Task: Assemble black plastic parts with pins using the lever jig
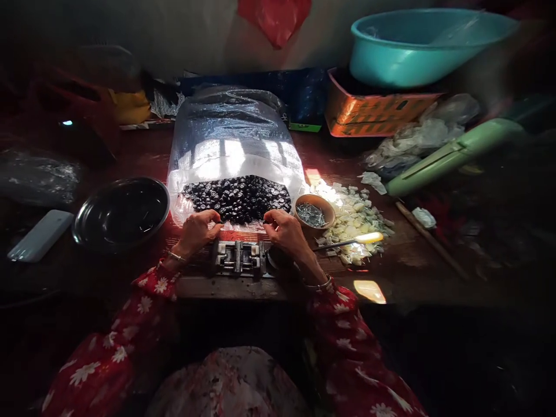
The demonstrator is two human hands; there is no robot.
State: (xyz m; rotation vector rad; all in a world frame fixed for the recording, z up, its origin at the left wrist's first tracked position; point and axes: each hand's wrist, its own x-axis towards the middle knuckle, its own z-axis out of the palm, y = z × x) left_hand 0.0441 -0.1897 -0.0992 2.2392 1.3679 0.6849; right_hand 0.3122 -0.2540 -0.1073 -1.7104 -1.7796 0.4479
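A white woven sack (234,136) lies on the table with its mouth toward me, and many small black round pieces (237,200) spill from it. At the left front edge of the pile, my left hand (197,231) is closed in a pinch on a small dark piece, likely one of these. My right hand (284,231) pinches likewise at the pile's right front edge. Between and below the hands sits a metal fixture (238,258) with two spring-like sides. Close to my right hand stands a brown bowl (319,204) of thin metal pins.
A dark shiny basin (121,214) and a white phone-like slab (41,234) lie left. On the right are a heap of pale small pieces (360,217), a yellow-handled tool (369,237), a wooden stick (434,243) and a green cylinder (452,153). Behind, a turquoise tub (403,61) rests on an orange crate (377,113).
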